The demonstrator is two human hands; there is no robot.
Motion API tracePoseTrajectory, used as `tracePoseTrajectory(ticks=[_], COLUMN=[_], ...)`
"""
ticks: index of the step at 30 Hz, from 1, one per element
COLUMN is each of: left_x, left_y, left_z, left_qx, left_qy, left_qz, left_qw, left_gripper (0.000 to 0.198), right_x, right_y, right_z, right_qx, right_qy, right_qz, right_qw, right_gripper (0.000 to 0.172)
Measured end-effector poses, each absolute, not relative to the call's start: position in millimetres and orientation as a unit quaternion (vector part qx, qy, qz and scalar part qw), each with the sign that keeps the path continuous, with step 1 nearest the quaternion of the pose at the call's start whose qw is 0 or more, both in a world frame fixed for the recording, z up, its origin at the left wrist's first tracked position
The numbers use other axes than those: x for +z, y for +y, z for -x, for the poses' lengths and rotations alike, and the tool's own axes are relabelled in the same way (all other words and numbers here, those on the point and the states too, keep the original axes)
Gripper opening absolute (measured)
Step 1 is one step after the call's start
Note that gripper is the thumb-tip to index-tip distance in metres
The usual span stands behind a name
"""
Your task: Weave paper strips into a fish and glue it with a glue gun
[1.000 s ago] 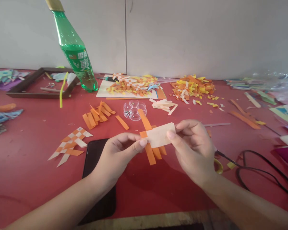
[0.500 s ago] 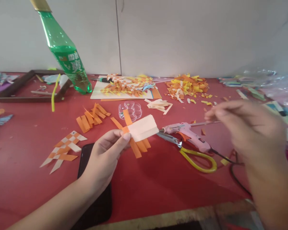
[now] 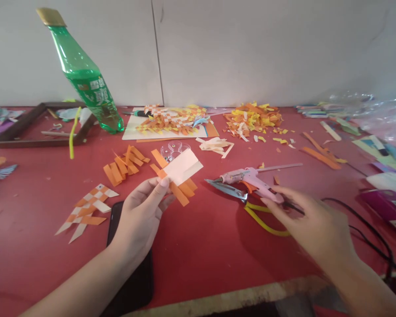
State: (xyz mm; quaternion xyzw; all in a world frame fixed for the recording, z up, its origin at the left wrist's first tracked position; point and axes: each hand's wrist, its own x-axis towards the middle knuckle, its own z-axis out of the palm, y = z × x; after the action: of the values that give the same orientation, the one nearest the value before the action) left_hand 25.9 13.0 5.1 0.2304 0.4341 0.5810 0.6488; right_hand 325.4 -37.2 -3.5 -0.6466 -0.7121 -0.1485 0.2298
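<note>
My left hand (image 3: pixel 150 200) pinches a paper piece (image 3: pixel 184 167) between thumb and fingers: a cream card with orange strips sticking out on both sides. At the right, my right hand (image 3: pixel 306 218) has its thumb and forefinger around the handle end of a pink hot glue gun (image 3: pixel 249 176). A clear glue stick (image 3: pixel 280 167) extends from the gun's back. The gun lies over yellow-handled scissors (image 3: pixel 231 190), whose handles my right hand partly hides. To the left lies a woven orange-and-white paper fish (image 3: pixel 89 207), close to a black phone (image 3: pixel 141 277) under my left forearm.
Orange strips (image 3: pixel 123 165), cream strips (image 3: pixel 214 145) and a clear palette (image 3: pixel 173 147) lie mid-table. Behind stand a green bottle (image 3: pixel 89 88), a dark frame (image 3: pixel 16 144) and a scrap pile (image 3: pixel 254 116). A black cable (image 3: pixel 372 224) and purple power strip (image 3: pixel 384 207) are at right.
My right hand has come down and left from above the right side to the glue gun's handle. The paper piece in my left hand has shifted slightly left and up.
</note>
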Motion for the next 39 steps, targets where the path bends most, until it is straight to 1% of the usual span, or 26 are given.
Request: tracePoseTrajectory(ticks=[5,11,15,19,20,21,22,24,25,27,29,34,39], left_x=[6.6,7.8,8.6,8.2,7.5,6.7,5.8,4.7,4.7,6.2,8.9,12.0,6.9], left_y=[11.8,11.5,9.2,5.5,4.8,4.3,3.9,3.4,3.3,2.7,1.7,-1.4,-1.9], left_z=[-26.5,-26.4,-27.1,-27.7,-27.7,-27.6,-27.4,-26.8,-26.5,-26.0,-25.7,-27.1,-28.8], left_qx=[0.579,0.571,0.558,0.530,0.525,0.521,0.518,0.503,0.490,0.463,0.434,0.379,0.346], left_qy=[0.433,0.441,0.444,0.448,0.446,0.446,0.448,0.458,0.463,0.464,0.453,0.400,0.450], left_qz=[-0.224,-0.224,-0.241,-0.289,-0.305,-0.323,-0.341,-0.384,-0.406,-0.438,-0.450,-0.434,-0.487], left_qw=[0.654,0.655,0.659,0.660,0.657,0.652,0.644,0.624,0.617,0.616,0.635,0.713,0.664], left_gripper=[0.014,0.018,0.019,0.020,0.020,0.020,0.021,0.021,0.021,0.021,0.020,0.020,0.027], right_x=[-7.5,-10.0,-4.3,16.7,21.9,26.0,28.6,29.0,27.2,21.0,14.3,6.3,6.9], right_y=[-32.3,-16.0,1.2,11.6,11.9,11.3,10.2,7.6,6.4,4.5,2.8,-2.5,-6.9], right_z=[-325.6,-333.7,-340.9,-318.8,-306.6,-292.4,-277.3,-248.3,-236.3,-220.0,-214.5,-224.0,-223.6], right_qx=[-0.167,-0.129,-0.084,-0.061,-0.053,0.001,0.085,0.293,0.365,0.443,0.453,0.403,0.414], right_qy=[-0.738,-0.739,-0.743,-0.743,-0.735,-0.728,-0.710,-0.663,-0.637,-0.597,-0.579,-0.572,-0.586], right_qz=[0.608,0.627,0.629,0.615,0.607,0.597,0.590,0.542,0.521,0.493,0.494,0.512,0.495], right_qw=[0.243,0.213,0.214,0.257,0.299,0.336,0.375,0.425,0.435,0.451,0.464,0.498,0.489], right_gripper=[0.015,0.018,0.020,0.020,0.018,0.017,0.018,0.029,0.035,0.041,0.038,0.028,0.024])
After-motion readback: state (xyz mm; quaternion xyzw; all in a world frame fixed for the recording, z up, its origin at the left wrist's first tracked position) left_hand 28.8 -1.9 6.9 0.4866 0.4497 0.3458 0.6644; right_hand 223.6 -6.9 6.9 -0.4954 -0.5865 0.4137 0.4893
